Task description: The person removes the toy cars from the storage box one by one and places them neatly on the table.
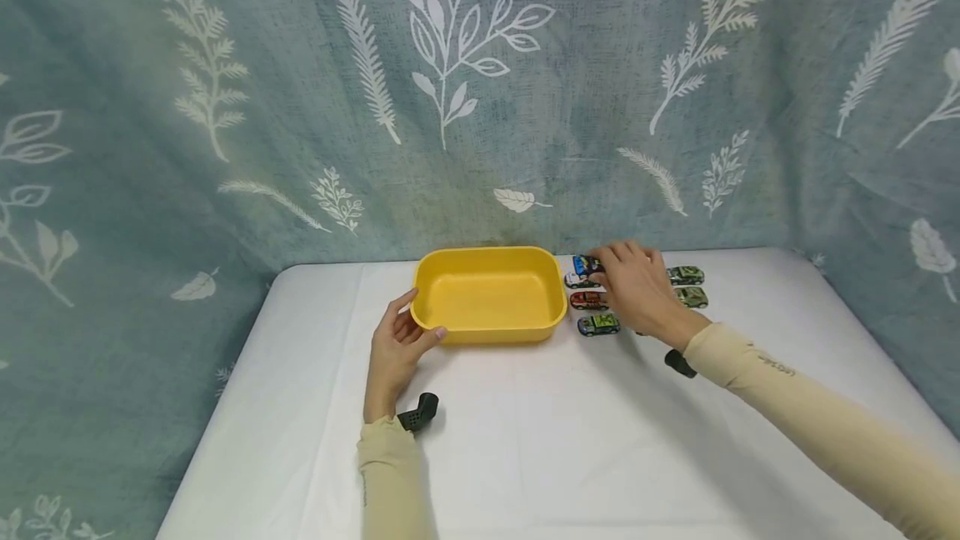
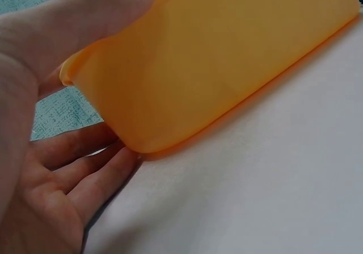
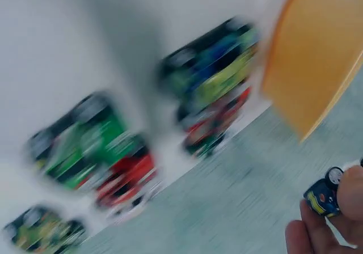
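My left hand [image 1: 393, 354] grips the left end of a yellow plastic tub [image 1: 495, 335]. Its thumb lies over the rim at the front corner, and the fingers are round the outer side, some low against the wall in the left wrist view. Just right of the tub, my right hand [image 1: 639, 290] pinches a dark blue toy car [image 3: 322, 198] between thumb and fingers, raised above the other cars. Below it are a white toy car [image 1: 580, 282], a red toy car [image 1: 588, 300] and a green-and-blue toy car [image 1: 598, 324]. The right hand hides part of the group.
Two green camouflage cars, the rear one [image 1: 686, 275] and the front one [image 1: 692, 297], stand right of my right hand. Everything rests on a white-covered table [image 1: 525, 432]. Behind it hangs a green leaf-patterned curtain [image 1: 570, 148]. The tub's inside shows no objects.
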`<state>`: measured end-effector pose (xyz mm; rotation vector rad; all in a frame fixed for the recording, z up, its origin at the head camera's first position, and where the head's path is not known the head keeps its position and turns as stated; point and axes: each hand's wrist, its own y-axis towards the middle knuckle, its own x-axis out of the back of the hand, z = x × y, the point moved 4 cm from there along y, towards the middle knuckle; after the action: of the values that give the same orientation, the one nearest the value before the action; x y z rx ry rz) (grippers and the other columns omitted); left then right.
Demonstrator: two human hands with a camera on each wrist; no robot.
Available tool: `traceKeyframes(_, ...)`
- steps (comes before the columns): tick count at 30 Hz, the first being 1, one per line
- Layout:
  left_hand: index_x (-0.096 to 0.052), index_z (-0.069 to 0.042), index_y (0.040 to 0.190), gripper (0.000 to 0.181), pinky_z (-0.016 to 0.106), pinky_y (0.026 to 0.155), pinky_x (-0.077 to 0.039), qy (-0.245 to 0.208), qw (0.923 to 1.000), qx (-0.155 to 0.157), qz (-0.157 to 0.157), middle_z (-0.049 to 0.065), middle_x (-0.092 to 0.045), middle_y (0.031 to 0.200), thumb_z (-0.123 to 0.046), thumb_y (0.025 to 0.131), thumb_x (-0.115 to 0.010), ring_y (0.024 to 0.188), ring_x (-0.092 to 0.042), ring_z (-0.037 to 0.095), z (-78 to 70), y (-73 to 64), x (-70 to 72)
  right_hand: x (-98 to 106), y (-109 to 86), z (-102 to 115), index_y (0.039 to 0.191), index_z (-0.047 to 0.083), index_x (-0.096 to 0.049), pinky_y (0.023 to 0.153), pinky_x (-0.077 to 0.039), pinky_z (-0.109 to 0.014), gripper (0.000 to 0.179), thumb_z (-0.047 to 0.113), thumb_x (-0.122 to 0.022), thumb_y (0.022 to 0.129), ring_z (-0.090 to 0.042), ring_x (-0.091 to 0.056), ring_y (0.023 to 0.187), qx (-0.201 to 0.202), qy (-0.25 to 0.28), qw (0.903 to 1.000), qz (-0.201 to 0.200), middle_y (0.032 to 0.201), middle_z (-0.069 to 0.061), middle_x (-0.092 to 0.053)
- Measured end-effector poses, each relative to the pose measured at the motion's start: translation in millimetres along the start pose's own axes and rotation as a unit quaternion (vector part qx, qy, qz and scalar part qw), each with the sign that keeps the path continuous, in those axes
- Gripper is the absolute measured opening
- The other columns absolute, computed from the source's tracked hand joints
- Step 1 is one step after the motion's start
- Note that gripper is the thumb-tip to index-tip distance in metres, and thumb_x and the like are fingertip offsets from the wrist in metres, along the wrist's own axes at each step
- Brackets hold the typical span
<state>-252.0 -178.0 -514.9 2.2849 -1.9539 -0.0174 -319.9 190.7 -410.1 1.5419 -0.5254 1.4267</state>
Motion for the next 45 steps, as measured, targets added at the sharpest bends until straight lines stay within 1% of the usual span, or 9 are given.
traceKeyframes(5,-0.055,-0.026,0.153,0.08,0.045,0.117,-0.052,0.001,1.0,0.005,0.002,0.017,-0.064,0.143,-0.021,0.083,-0.094,0.134,-0.064,0.034,2.0,1.7,-0.8,10,-20.9,-31,0.134,0.003,-0.064,0.088,-0.046,-0.067,0.029,0.01,-0.061,0.106,-0.045,-0.057,0.119,-0.018,-0.023,0.9982,0.053,0.124,-0.021,-0.068)
traceKeyframes(8,-0.056,-0.027,0.153,0.08,0.045,0.117,-0.052,0.002,1.0,0.004,0.002,0.018,-0.064,0.143,-0.021,0.083,-0.094,0.134,-0.064,0.034,3.2,2.8,-0.6,13,-31.1,-43,0.134,0.002,-0.064,0.085,-0.047,-0.065,0.029,0.01,-0.061,0.106,-0.046,-0.056,0.119,-0.022,-0.018,0.9973,0.068,0.122,-0.021,-0.067)
traceKeyframes(13,-0.055,-0.028,0.153,0.08,0.046,0.117,-0.052,0.013,0.9999,0.007,0.001,0.017,-0.064,0.143,-0.021,0.083,-0.094,0.134,-0.064,0.033,3.0,2.4,-0.9,15,-46.0,-59,0.132,-0.001,-0.065,0.084,-0.051,-0.06,0.029,0.011,-0.065,0.105,-0.045,-0.057,0.113,-0.018,-0.016,0.9971,0.073,0.121,-0.023,-0.068)
traceKeyframes(16,-0.055,-0.028,0.153,0.08,0.046,0.116,-0.053,0.016,0.9998,0.009,0.003,0.017,-0.064,0.143,-0.022,0.083,-0.094,0.133,-0.064,0.033,3.3,2.4,-2.0,18,-55.8,-68,0.13,-0.003,-0.067,0.087,-0.052,-0.06,0.029,0.009,-0.067,0.103,-0.044,-0.059,0.111,-0.012,-0.014,0.9972,0.072,0.119,-0.024,-0.069)
traceKeyframes(23,-0.056,-0.029,0.152,0.078,0.044,0.117,-0.052,0.008,0.9999,0.004,0.01,0.017,-0.064,0.143,-0.021,0.084,-0.093,0.133,-0.064,0.032,1.2,4.0,-4.2,24,-80.4,-94,0.125,-0.005,-0.068,0.084,-0.052,-0.059,0.031,0.004,-0.075,0.097,-0.043,-0.061,0.101,0.004,-0.027,0.9982,0.054,0.109,-0.023,-0.07)
traceKeyframes(26,-0.056,-0.03,0.152,0.077,0.044,0.117,-0.052,0.01,0.9999,-0.003,0.009,0.017,-0.064,0.144,-0.022,0.084,-0.093,0.134,-0.064,0.032,-0.7,5.2,-3.4,23,-90.2,-104,0.123,-0.005,-0.068,0.084,-0.052,-0.059,0.033,0.004,-0.078,0.093,-0.043,-0.061,0.098,0.004,-0.032,0.9978,0.058,0.106,-0.023,-0.07)
traceKeyframes(32,-0.056,-0.033,0.152,0.079,0.045,0.116,-0.053,0.017,0.9998,-0.009,0.0,0.016,-0.064,0.143,-0.026,0.083,-0.094,0.133,-0.064,0.032,-1.6,5.0,-1.0,17,-103.0,-118,0.121,-0.005,-0.069,0.08,-0.053,-0.059,0.033,0.005,-0.08,0.092,-0.043,-0.062,0.096,0.005,-0.046,0.9963,0.072,0.106,-0.025,-0.07)
traceKeyframes(40,-0.055,-0.035,0.152,0.078,0.042,0.116,-0.053,0.024,0.9997,0.004,-0.007,0.014,-0.063,0.145,-0.027,0.084,-0.093,0.133,-0.064,0.03,-0.1,1.9,-0.9,16,-116.5,-134,0.116,-0.003,-0.071,0.076,-0.054,-0.059,0.032,0.0,-0.082,0.087,-0.042,-0.063,0.091,0.02,-0.055,0.9975,0.04,0.101,-0.022,-0.071)
traceKeyframes(45,-0.056,-0.036,0.152,0.077,0.041,0.116,-0.053,0.021,0.9997,0.008,-0.005,0.013,-0.063,0.145,-0.028,0.084,-0.093,0.133,-0.064,0.029,1.0,0.7,-1.8,9,-121.9,-139,0.121,-0.003,-0.069,0.079,-0.053,-0.062,0.031,0.002,-0.078,0.092,-0.044,-0.062,0.097,-0.01,-0.042,0.9958,0.08,0.108,-0.024,-0.071)
